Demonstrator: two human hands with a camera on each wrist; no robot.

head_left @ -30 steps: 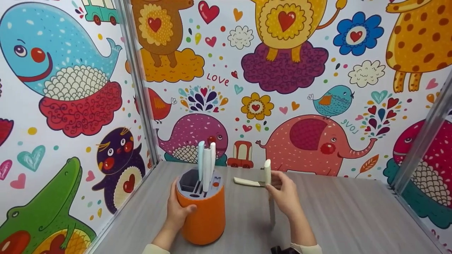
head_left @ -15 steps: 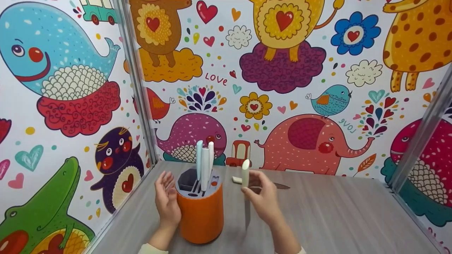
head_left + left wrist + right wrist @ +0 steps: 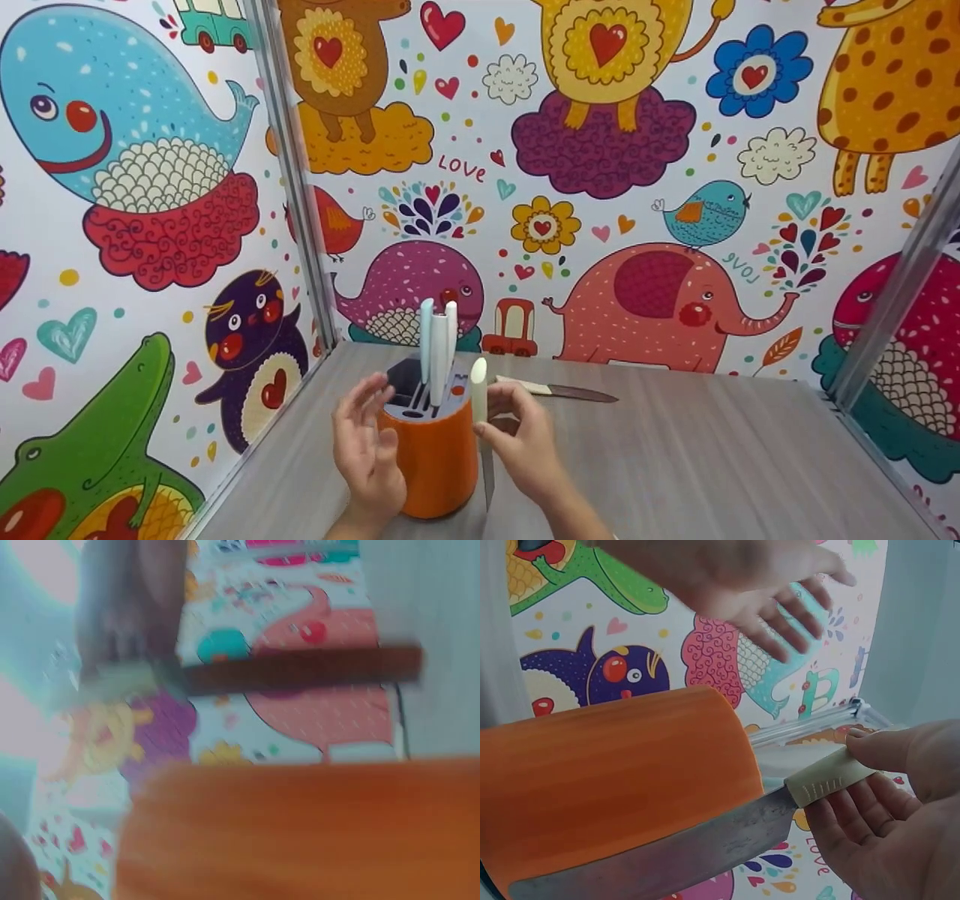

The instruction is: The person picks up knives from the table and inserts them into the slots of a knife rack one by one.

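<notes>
My right hand (image 3: pixel 525 444) pinches the cream handle of a kitchen knife (image 3: pixel 480 397), its blade pointing down just right of the orange knife block (image 3: pixel 442 469). In the right wrist view the wide blade (image 3: pixel 682 855) runs alongside the block's wall. My left hand (image 3: pixel 367 450) is raised at the block's left front with fingers spread loosely, holding nothing. Several pale-handled utensils (image 3: pixel 439 352) stand in the block's grey slotted top. The left wrist view is blurred, with the block (image 3: pixel 315 832) low and the knife (image 3: pixel 292 669) across it.
A second cream-handled knife (image 3: pixel 577 391) lies flat on the grey wood-grain table (image 3: pixel 712 465) behind my right hand. Walls printed with cartoon animals (image 3: pixel 652 307) stand at the back and sides, joined by metal corner strips (image 3: pixel 296 180).
My right hand has carried the knife leftward to the block's side, uncovering the knife on the table. My left hand has let go of the block and come up in front of it.
</notes>
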